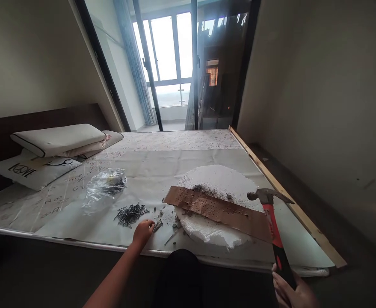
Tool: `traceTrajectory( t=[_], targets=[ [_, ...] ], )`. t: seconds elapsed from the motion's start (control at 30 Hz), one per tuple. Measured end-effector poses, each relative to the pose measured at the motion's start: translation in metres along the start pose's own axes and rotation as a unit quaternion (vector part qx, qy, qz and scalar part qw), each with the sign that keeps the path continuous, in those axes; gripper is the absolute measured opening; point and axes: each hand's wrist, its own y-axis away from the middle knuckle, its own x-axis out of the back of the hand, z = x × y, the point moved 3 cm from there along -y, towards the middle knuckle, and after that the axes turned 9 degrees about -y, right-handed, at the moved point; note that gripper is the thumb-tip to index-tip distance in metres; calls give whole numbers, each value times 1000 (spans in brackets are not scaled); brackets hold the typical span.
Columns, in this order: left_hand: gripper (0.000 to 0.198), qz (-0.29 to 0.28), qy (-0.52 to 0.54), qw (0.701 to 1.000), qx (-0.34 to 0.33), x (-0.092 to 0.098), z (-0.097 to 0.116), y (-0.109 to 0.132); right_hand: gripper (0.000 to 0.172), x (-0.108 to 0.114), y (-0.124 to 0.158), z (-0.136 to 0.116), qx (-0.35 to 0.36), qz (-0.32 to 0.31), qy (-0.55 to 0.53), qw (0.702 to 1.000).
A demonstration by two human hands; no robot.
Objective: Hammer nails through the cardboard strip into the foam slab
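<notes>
My right hand [292, 293] grips the black end of a claw hammer [273, 218] with a red and black handle; its steel head hangs above the right end of a brown wooden strip [218, 211]. The strip lies across a round white foam slab [216, 205] and is pocked with holes and dark grit. My left hand [143, 231] rests on the covered bed, fingers curled over a few nails [158, 224] beside a pile of dark nails [130, 214].
A crumpled clear plastic bag [106, 184] lies behind the nail pile. Pillows [57, 139] are stacked at the left by the headboard. A wooden batten [287, 199] runs along the bed's right edge. Glass sliding doors [175, 64] stand beyond.
</notes>
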Motion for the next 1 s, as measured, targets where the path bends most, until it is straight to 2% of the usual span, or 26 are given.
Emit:
traceTrajectory(
  t=[0.13,0.33,0.47,0.57,0.67,0.77,0.83,0.9,1.0],
  targets=[
    [22,-27,-37,999,4,1,17,-8,54,-2,1,2,9,-11,14,1000],
    [14,-33,-49,998,-1,7,27,-20,49,0,-1,3,23,-44,42,998],
    [18,-11,-27,999,-26,24,33,-24,44,-2,-1,-5,32,-46,34,998],
    [24,20,86,996,-19,46,47,-23,39,-5,-2,-15,48,-54,19,997],
    [28,9,195,980,-30,64,89,-19,33,-6,-4,-24,47,-66,3,997],
    [26,-34,260,961,-88,69,161,-10,29,-6,-4,-29,50,-80,-19,995],
    [22,-48,275,950,-140,63,215,-7,28,-6,-4,-32,51,-84,-27,995],
    [18,-38,292,939,-178,53,262,-9,29,-6,-3,-33,48,-85,-30,995],
    [17,-14,291,934,-207,36,312,-19,30,-5,-2,-35,46,-87,-26,995]
  ],
)
